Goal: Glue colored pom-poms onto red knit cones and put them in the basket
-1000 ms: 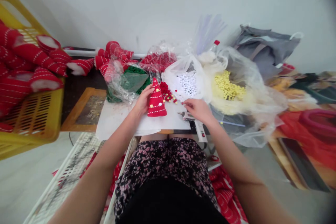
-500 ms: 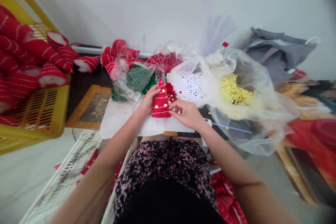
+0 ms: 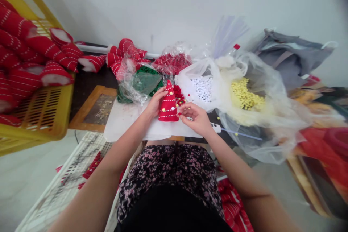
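A red cone-shaped fabric tree [image 3: 168, 107] with white stitched lines stands upright over the white sheet. Small yellow and white pompoms dot its front. My left hand [image 3: 155, 104] is wrapped round its left side near the top. Close to the lower right edge of the cone is my right hand [image 3: 196, 117], thumb and forefinger nearly together at a small red pompom [image 3: 179, 114]. Behind the cone lies a pile of red pompoms [image 3: 178, 94], partly hidden by it.
Bags of green pompoms [image 3: 148, 79], white pompoms [image 3: 203, 88] and yellow pompoms [image 3: 247, 94] line the table. A white glue gun [image 3: 216, 127] lies right of my hand. At left, a yellow crate [image 3: 43, 116] overflows with stuffed red pieces. A wooden-framed panel [image 3: 95, 108] is nearby.
My right hand has drawn slightly back from the cone's lower right edge, and the red pompom now shows at its fingertips. My left hand keeps its hold. The whole view has shifted slightly.
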`<state>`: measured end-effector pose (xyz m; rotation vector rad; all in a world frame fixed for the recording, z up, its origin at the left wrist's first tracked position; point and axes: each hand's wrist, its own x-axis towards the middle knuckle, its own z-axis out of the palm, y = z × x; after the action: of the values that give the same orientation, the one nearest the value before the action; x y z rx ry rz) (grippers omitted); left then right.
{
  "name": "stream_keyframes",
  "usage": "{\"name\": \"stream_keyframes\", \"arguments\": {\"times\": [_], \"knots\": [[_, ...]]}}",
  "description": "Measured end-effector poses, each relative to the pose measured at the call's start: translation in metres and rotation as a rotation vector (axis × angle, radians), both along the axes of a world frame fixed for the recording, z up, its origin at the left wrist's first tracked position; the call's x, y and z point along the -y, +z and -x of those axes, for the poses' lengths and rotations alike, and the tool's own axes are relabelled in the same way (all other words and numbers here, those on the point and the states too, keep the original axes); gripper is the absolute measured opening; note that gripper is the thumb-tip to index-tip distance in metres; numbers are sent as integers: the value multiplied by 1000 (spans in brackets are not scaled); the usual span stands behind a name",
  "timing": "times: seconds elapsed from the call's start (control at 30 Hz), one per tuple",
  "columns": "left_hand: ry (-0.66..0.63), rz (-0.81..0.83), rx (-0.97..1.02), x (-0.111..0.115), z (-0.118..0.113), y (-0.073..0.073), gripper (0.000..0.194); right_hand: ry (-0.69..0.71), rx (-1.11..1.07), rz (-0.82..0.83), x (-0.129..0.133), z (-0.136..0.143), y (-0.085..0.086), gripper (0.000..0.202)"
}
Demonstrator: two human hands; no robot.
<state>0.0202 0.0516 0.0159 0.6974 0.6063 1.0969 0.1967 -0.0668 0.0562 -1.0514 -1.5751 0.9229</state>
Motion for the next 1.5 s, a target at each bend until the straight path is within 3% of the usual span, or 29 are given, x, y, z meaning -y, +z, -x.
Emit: {"name": "stream_keyframes", "arguments": {"times": [0.3,0.47,0.57,0.7,0.83,1.0,1.2,1.5], "knots": [[-12,-4,-10,1,0,2,51,189,-537,345,2,-4,-3,58],[-1,5,4,2,0,2,47,152,-643,488,3,-2,-6,60],[-9,7,-5,2,-1,2,47,123,-512,430,2,0,-11,58],[-13,2,-11,1,0,1,48,53,-186,220,2,6,-13,56],[-20,14,9,1,0,1,47,-97,154,20,6,14,-1,52],[-26,-8,28,3,0,3,46,-139,456,-63,10,20,13,58],[-21,-9,3,3,-1,4,44,-172,627,-124,5,26,7,58],[-40,-28,13,3,-1,4,43,-202,708,-212,6,28,-2,49]]}}
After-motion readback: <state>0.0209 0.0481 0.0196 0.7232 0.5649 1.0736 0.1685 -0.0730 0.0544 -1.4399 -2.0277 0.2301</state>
